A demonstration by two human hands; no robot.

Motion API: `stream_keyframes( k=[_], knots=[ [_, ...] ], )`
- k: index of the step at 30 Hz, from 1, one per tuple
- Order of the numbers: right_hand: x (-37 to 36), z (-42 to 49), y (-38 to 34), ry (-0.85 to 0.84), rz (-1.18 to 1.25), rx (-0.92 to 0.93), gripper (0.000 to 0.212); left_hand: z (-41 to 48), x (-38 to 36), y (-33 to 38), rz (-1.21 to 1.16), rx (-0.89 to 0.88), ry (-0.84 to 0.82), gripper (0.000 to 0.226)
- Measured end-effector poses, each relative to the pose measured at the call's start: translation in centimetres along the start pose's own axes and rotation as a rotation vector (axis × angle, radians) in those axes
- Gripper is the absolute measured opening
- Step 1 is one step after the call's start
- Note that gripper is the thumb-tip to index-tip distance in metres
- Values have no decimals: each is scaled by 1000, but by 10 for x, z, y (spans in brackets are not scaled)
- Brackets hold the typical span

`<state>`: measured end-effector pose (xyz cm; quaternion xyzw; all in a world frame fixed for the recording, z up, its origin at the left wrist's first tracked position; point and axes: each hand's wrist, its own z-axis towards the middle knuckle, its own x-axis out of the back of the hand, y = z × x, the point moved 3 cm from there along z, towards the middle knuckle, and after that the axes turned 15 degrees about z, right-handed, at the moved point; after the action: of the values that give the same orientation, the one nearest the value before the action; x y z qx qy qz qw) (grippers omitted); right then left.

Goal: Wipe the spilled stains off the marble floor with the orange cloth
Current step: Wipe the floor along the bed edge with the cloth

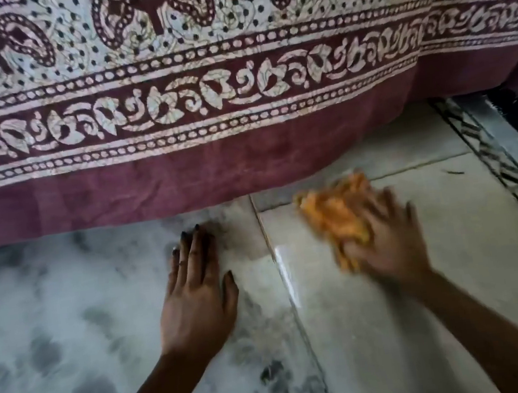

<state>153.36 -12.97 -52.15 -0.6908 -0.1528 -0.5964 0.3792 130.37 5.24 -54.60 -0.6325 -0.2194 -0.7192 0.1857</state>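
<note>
Here the left hand [195, 299] lies flat, fingers spread, on grey-mottled marble floor [54, 319]; the blurred right hand [387, 245] seemingly grips the orange cloth [334, 213]

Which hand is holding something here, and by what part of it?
The right hand presses the orange cloth to the marble floor, its grip on the cloth's near end. The left hand lies flat on the floor, holding nothing.

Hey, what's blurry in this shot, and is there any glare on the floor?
Head view: the right hand and the crumpled orange cloth under it are smeared by motion blur; the left hand, flat on the grey-veined marble floor, is sharp. A bright streak of glare runs along the tile joint between the hands. The maroon patterned bedspread bows at the edges from wide-angle distortion.
</note>
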Motion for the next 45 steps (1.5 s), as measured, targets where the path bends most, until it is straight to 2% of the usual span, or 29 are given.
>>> stream_keyframes(
  k=[2,3,4,6,8,9,10,12,13,14,16,18,19,20,23,25,27,29,31,33,35,37,40,45],
  knots=[
    [-3,61,8,11,43,-311,89,-1,0,2,8,3,-4,62],
    [-15,88,-4,-34,146,-402,97,-1,1,2,13,4,-3,62],
    [-32,107,-22,-75,224,-392,105,0,1,2,19,5,-2,62],
    [-72,124,-79,-136,237,-240,104,1,1,2,18,-3,-2,62],
    [-87,109,-139,-238,334,-51,88,1,2,-1,8,3,-5,63],
    [-81,90,-155,-236,329,85,78,0,2,-3,8,8,-10,64],
    [-70,66,-153,-204,282,207,70,-1,2,-4,9,11,-14,65],
    [-45,15,-109,-64,110,384,74,-1,2,-6,-6,14,-17,65],
    [-28,-5,-76,-44,38,413,77,-2,2,-6,-8,20,-14,65],
    [-15,-12,-38,-45,-7,353,80,-1,2,-5,-6,24,-13,65],
    [1,17,9,-20,-45,68,89,-1,1,-1,-1,32,-10,65],
    [-1,69,7,49,51,-282,93,-1,2,1,6,43,-8,64],
    [-7,83,-3,42,131,-403,92,-1,1,2,10,44,-13,64],
    [-15,88,-12,20,181,-426,92,-1,1,1,13,42,-18,64],
    [-36,58,-46,-122,-10,-97,93,-1,0,-2,19,23,-17,65],
    [-40,27,-71,-138,25,66,91,-1,0,-4,21,17,-21,65],
    [-34,-6,-78,-124,74,191,84,-1,1,-5,8,4,-20,65],
    [-23,-46,-43,-122,23,207,81,-2,1,-5,7,10,-9,65],
    [1,-67,11,-113,-56,54,85,-4,-1,-2,16,11,-12,64],
    [14,-45,37,-61,-68,-205,90,-4,0,0,14,16,-21,64],
    [8,7,24,-10,-26,-424,89,-4,-1,0,22,22,-31,64],
    [-8,54,-10,-34,22,-485,88,-2,-2,0,18,22,-52,66],
    [-33,69,-64,-116,-24,-293,93,-2,-3,-2,34,15,-73,67],
    [-33,-24,-88,-206,67,47,90,-1,8,5,5,22,-119,63]
  ],
)
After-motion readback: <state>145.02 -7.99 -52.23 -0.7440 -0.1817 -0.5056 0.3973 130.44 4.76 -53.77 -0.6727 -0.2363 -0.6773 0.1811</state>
